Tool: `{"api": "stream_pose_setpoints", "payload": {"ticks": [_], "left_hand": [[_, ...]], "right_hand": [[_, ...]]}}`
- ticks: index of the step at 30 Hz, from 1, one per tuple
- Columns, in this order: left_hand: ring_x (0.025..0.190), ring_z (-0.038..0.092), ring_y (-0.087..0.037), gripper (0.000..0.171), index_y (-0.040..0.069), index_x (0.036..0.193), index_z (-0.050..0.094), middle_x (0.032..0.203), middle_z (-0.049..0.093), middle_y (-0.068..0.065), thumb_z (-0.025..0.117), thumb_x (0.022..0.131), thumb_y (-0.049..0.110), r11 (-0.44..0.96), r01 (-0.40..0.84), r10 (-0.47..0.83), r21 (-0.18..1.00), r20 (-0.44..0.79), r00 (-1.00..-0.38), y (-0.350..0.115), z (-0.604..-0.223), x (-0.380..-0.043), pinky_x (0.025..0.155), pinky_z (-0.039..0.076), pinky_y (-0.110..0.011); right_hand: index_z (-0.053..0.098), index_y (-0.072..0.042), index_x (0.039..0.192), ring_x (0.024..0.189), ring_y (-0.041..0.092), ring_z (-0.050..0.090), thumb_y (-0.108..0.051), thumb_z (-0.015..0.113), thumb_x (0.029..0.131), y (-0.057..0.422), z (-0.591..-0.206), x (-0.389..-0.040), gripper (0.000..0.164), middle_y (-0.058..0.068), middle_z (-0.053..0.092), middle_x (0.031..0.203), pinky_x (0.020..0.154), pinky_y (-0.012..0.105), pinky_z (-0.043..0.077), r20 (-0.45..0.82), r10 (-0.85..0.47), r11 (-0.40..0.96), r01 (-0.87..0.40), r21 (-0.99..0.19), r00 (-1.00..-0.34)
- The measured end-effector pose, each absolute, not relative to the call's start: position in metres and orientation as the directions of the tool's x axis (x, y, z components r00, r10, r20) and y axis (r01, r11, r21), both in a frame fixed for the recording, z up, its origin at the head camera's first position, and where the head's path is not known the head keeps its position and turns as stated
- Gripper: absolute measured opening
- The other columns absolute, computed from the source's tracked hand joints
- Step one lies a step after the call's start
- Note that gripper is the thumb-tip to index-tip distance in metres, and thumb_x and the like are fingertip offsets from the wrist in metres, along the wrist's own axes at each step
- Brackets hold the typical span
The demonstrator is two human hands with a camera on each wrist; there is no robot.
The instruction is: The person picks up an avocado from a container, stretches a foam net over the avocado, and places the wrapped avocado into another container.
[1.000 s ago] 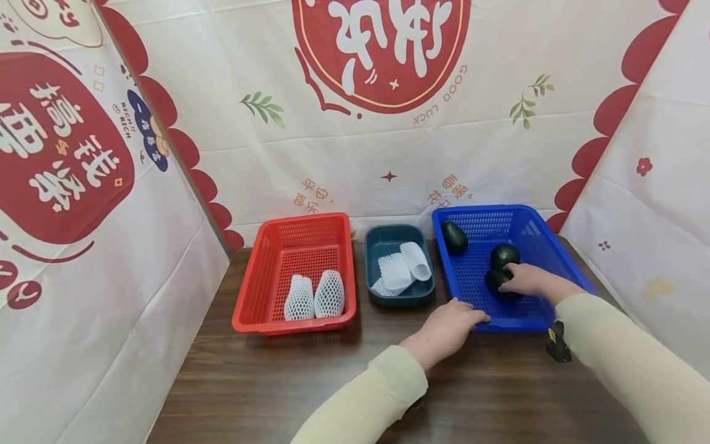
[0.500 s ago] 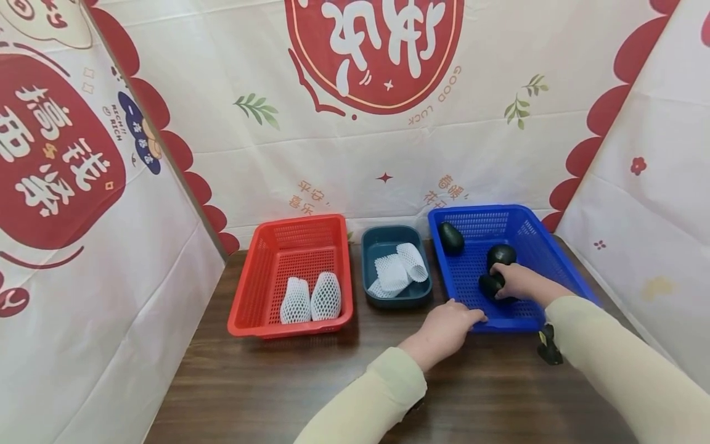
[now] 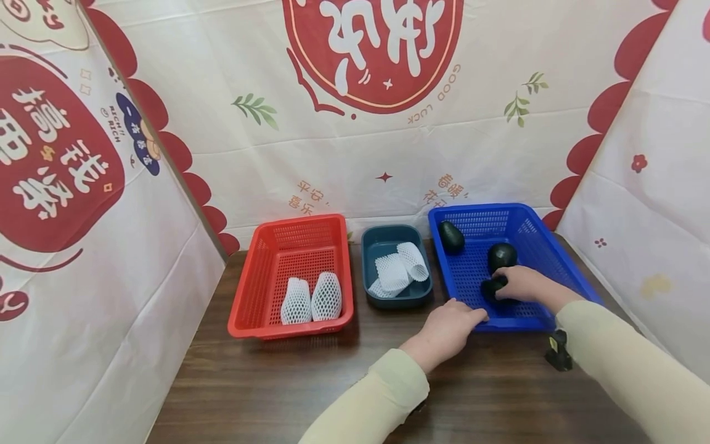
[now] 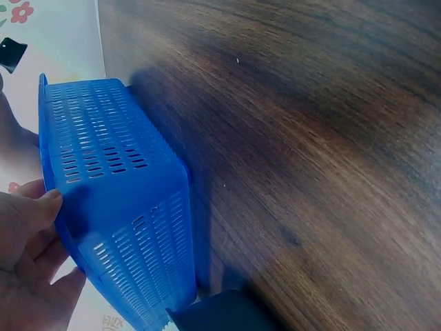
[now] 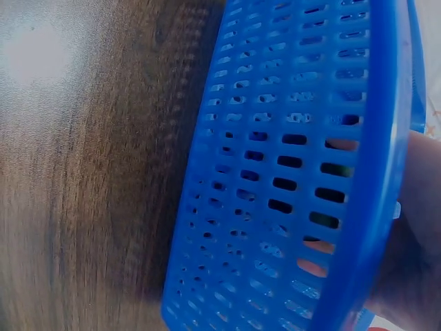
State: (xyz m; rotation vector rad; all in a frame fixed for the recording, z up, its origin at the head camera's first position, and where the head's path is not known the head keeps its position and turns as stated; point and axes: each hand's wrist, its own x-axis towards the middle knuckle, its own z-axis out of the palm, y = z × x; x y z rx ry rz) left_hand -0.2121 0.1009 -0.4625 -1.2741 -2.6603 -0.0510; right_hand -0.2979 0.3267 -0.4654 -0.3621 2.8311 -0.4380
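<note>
In the head view, my right hand [image 3: 524,285] reaches into the blue basket [image 3: 466,268] and grips a dark green avocado [image 3: 490,288] near its front, partly covered by the fingers. A second avocado [image 3: 501,255] lies just behind that hand, and a third avocado [image 3: 452,237] sits in the back left corner. My left hand [image 3: 448,327] holds the basket's front left corner. The left wrist view shows its thumb and fingers at the rim of the blue basket [image 4: 114,172]. From the right wrist, the slotted wall of the basket [image 5: 275,158] hides most of the right hand.
A red basket [image 3: 307,250] at the left holds two avocados in white foam nets [image 3: 326,297]. Between the baskets stands a dark teal bin [image 3: 383,234] with loose foam nets [image 3: 395,271] inside. All stand on a wooden table [image 3: 266,382], with printed cloth walls [image 3: 355,154] around.
My right hand has shifted slightly within the blue basket, its fingers moving around the front avocado. My left hand has stayed at the basket corner. The head view has shifted a little.
</note>
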Motion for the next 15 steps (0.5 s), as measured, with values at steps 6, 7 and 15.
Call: {"api": "stream_pose_setpoints", "payload": {"ticks": [6,7,15], "left_hand": [[0.096,0.050,0.000,0.029,0.034,0.115,0.055,0.106,0.059,0.019,0.051,0.092,0.016,0.641,0.767,0.757,-0.006,0.169,-0.631,0.103,-0.464,-0.214,0.084,0.037,-0.015],[0.096,0.050,0.000,0.029,0.034,0.114,0.055,0.106,0.059,0.019,0.051,0.092,0.017,0.642,0.767,0.756,-0.004,0.169,-0.632,0.103,-0.464,-0.214,0.084,0.038,-0.015],[0.095,0.050,0.000,0.029,0.035,0.115,0.058,0.103,0.060,0.018,0.054,0.090,0.021,0.662,0.748,0.733,0.038,0.176,-0.657,0.103,-0.465,-0.215,0.085,0.037,-0.015]], "right_hand": [[0.055,0.004,0.115,0.097,0.044,0.051,-0.029,0.062,0.081,0.326,-0.451,-0.286,0.048,0.029,0.055,0.108,0.078,0.060,0.039,-0.199,-0.280,0.914,-0.197,-0.355,-0.939],[0.055,0.004,0.115,0.098,0.045,0.051,-0.029,0.061,0.082,0.326,-0.449,-0.285,0.047,0.030,0.055,0.108,0.078,0.060,0.039,-0.195,-0.285,0.910,-0.201,-0.364,-0.938],[0.053,0.002,0.119,0.099,0.043,0.050,-0.035,0.059,0.084,0.325,-0.438,-0.276,0.051,0.030,0.054,0.110,0.078,0.058,0.041,-0.150,-0.295,0.878,-0.206,-0.433,-0.944]]}}
